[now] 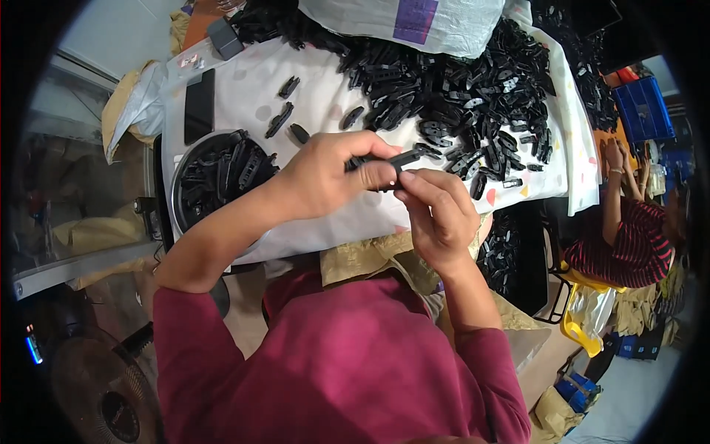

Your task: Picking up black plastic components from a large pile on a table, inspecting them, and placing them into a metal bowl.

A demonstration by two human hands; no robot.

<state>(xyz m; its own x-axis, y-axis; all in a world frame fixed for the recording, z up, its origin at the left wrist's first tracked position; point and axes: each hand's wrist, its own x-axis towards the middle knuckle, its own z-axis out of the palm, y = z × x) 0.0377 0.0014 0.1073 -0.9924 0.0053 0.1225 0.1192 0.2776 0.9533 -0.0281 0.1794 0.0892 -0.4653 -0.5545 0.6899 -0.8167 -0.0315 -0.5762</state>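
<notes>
Above the near part of the cloth-covered table, my left hand (pixel 322 177) is closed round a narrow black plastic part (pixel 405 157), thumb on top. My right hand (pixel 445 218) pinches the same part at its right end with thumb and fingertips. Fingers cover much of it, so its full shape is hidden. To the left of my left hand stands a round bowl (pixel 176 189) filled with similar black parts. Beyond my hands a big heap of black parts (pixel 458 96) spreads across the table. A few single pieces lie apart, among them one black part (pixel 353 116) near my left hand.
A white bag (pixel 362 22) rests on the heap. A dark phone (pixel 198 107) and a grey box (pixel 224 38) sit at the left. Below the table's right edge is a black bin (pixel 529 277) with more parts. A person in stripes (pixel 621 237) works far right, near a blue crate (pixel 643 109).
</notes>
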